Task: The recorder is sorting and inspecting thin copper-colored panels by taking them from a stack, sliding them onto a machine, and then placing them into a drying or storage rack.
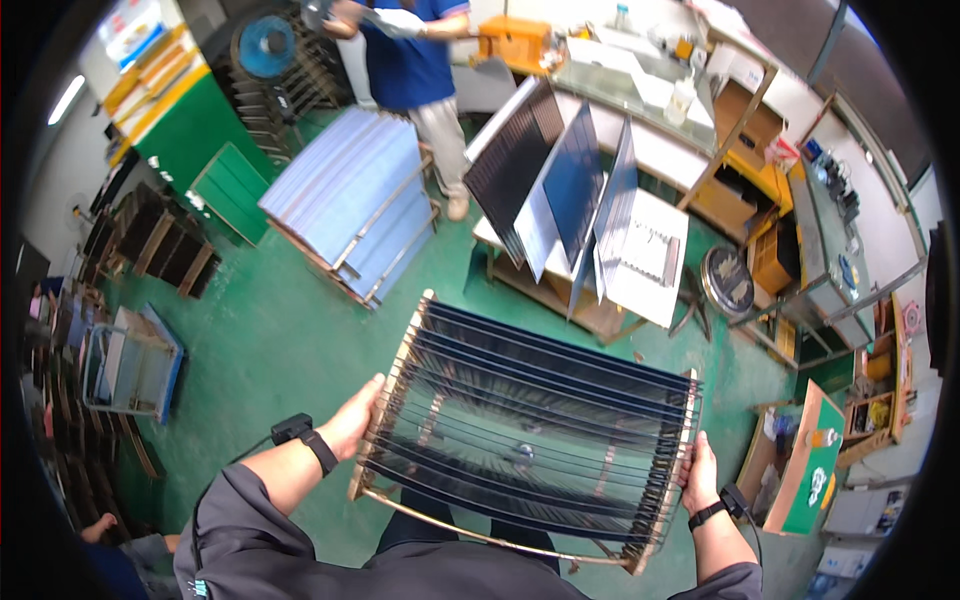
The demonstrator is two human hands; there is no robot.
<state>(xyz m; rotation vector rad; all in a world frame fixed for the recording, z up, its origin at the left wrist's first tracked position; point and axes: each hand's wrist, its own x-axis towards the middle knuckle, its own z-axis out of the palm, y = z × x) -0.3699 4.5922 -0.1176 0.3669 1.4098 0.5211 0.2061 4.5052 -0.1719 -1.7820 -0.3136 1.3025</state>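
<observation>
In front of my body I hold a slatted rack with tan side rails and a bar along its near edge. Several thin, dark-edged sheets stand in it in close rows, and green shows through their middle. My left hand grips the left rail, fingers partly hidden behind it. At the opposite rail, my right hand is closed round the side, its fingertips mostly out of sight. Both wrists wear black bands.
Ahead, a white table bears upright dark panels. Left of it stands a stack of bluish sheets, with a person behind. A round stool and a green-sided box are to the right, a blue-framed cart to the left.
</observation>
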